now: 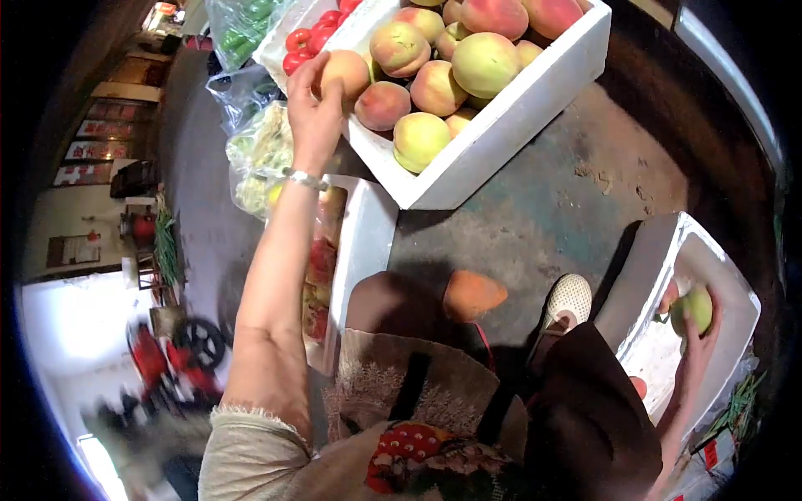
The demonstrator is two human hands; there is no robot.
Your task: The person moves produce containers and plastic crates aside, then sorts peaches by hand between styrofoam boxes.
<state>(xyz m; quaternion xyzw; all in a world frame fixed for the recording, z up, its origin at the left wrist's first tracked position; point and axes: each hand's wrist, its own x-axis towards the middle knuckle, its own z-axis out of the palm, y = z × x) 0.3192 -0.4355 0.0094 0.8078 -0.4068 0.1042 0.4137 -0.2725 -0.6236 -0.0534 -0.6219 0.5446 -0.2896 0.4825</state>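
My left hand [311, 104] is closed around an orange-yellow peach [347, 72] at the left edge of a white foam box [501, 138]. Several red and yellow peaches [441, 87] are heaped in that box. Low on the right, my right hand [690, 332] reaches into a second white foam box [725, 275]. Its fingers curl round a greenish peach [698, 306], above the box's pale floor. Parts of other reddish fruit show beside that hand and at the box's near side.
Red tomatoes [311, 38] and bagged green vegetables [245, 33] lie at the upper left. Below my left forearm is another foam box [368, 225] with red-yellow fruit. An orange object [473, 295] and my shoe [568, 301] are on the floor. Green stalks [735, 407] lie at lower right.
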